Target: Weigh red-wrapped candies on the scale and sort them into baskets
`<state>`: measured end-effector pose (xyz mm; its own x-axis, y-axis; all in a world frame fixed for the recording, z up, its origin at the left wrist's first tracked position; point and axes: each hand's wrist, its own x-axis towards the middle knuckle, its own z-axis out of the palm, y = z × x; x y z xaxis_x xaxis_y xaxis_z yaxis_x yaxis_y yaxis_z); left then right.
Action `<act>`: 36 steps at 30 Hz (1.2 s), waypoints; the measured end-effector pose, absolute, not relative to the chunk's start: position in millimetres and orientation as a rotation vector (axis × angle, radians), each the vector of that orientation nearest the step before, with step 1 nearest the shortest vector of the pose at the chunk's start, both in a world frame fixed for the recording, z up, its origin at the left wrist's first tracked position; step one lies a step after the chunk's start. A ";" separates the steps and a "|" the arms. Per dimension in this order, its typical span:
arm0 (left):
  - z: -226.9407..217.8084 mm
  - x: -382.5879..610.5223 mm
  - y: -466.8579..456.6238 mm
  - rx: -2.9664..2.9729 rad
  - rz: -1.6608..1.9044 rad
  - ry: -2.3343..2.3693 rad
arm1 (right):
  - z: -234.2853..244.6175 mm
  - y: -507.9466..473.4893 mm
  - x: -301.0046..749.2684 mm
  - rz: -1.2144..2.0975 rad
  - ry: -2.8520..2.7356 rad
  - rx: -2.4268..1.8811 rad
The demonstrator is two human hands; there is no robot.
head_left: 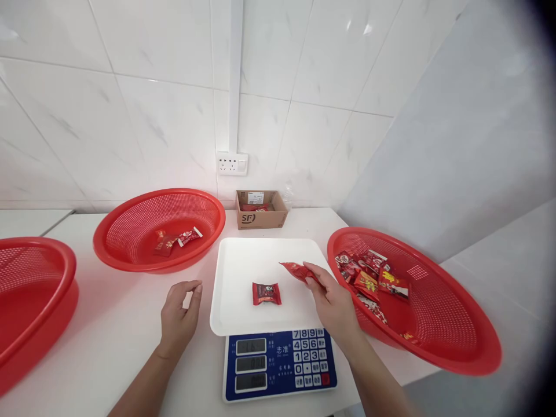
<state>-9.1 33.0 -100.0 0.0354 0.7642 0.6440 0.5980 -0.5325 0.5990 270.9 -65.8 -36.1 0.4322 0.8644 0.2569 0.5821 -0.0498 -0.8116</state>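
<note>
My right hand (332,298) pinches a red snack packet (297,270) and holds it just over the white tray (243,260) of a blue-fronted scale (280,365). Another red packet (266,293) lies flat in the middle of that tray. My left hand (180,313) hovers over the white table just left of the tray, fingers loosely curled towards the thumb, with nothing in it. A red mesh basket (434,341) at my right holds several red packets (373,281).
A red basket (130,226) behind my left hand holds a few packets (177,239). A third red basket (39,272) sits at the far left edge. A small cardboard box (261,209) stands against the tiled wall under a socket (232,164).
</note>
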 end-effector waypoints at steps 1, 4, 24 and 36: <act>-99.7 -9.2 32.8 2.136 1.517 1.427 | -35.7 -68.1 269.9 0.346 -1.300 -1.759; -97.7 -9.4 31.6 2.140 1.543 1.433 | -34.7 -74.1 266.4 0.369 -1.484 -1.839; -15.8 77.4 -6.7 2.565 0.573 0.793 | -23.7 -147.4 242.4 0.281 -1.780 -1.784; 8.7 84.6 -59.8 2.022 0.573 0.673 | -23.0 -167.1 243.4 0.522 -1.379 -1.586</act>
